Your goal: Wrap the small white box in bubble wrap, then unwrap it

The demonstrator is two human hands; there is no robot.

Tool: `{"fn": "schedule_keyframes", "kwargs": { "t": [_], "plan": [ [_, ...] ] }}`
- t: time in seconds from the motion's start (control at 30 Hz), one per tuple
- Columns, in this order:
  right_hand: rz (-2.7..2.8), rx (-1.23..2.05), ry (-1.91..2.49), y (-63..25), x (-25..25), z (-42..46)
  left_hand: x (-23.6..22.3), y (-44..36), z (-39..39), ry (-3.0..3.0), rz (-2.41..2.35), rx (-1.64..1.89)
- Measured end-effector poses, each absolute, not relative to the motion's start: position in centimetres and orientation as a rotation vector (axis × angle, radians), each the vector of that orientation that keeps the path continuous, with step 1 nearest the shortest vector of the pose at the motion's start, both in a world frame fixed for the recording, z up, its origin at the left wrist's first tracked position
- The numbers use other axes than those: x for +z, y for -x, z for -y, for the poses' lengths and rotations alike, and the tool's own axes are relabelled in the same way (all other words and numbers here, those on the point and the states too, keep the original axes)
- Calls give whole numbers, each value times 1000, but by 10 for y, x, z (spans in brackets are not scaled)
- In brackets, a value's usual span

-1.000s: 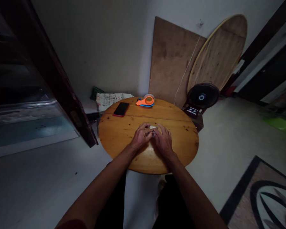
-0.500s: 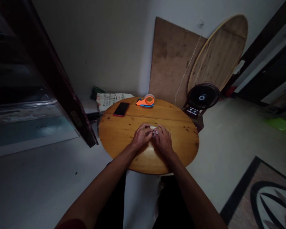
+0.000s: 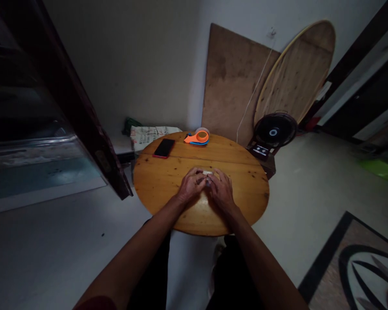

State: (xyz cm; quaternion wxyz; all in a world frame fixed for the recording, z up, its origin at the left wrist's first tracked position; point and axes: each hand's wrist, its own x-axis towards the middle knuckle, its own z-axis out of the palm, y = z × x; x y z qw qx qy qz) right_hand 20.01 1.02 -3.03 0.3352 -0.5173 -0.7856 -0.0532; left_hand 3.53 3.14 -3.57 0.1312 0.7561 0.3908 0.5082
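My left hand (image 3: 190, 185) and my right hand (image 3: 221, 188) rest together at the middle of a round wooden table (image 3: 161, 181). Both have their fingers curled and pinched around a small pale object (image 3: 208, 172) that peeks out between the fingertips; most of it is hidden and I cannot make out what it is. Farther back on the table lie a dark phone with a red edge (image 3: 164, 147) and an orange and blue tape dispenser (image 3: 197, 137).
A black fan (image 3: 274, 131) stands on the floor behind the table on the right. A wooden board (image 3: 233, 77) and a round wooden tabletop (image 3: 297, 73) lean on the wall. A dark door frame (image 3: 84, 116) is on the left, a patterned rug (image 3: 358, 262) at the lower right.
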Motion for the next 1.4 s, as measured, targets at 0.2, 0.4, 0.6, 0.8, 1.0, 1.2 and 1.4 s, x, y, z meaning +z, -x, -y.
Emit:
{"fn": "schedule_keyframes", "kwargs": {
  "t": [0.2,0.4,0.6,0.8,1.0,1.2,1.4],
  "plan": [
    [2029,-95,1357,-199,-29,-10,-39,-35,-34,-2216,-1141,1484],
    [2020,-77,1339,-201,-28,-8,-40,-34,-34,-2200,-1158,1472],
    [2031,-112,1337,-201,-32,-11,-40,-34,-34,-2195,-1135,1483],
    [1971,-23,1336,-199,-28,-8,-41,-34,-34,-2211,-1175,1453],
    [1843,89,1294,-202,-28,-9,-40,-33,-33,-2210,-1145,1473],
    [1874,125,1275,-203,-27,-11,-43,-33,-35,-2189,-1153,1486],
    [1876,253,1215,-207,-32,-17,-40,-32,-34,-2170,-1191,1514]
  ]
}}
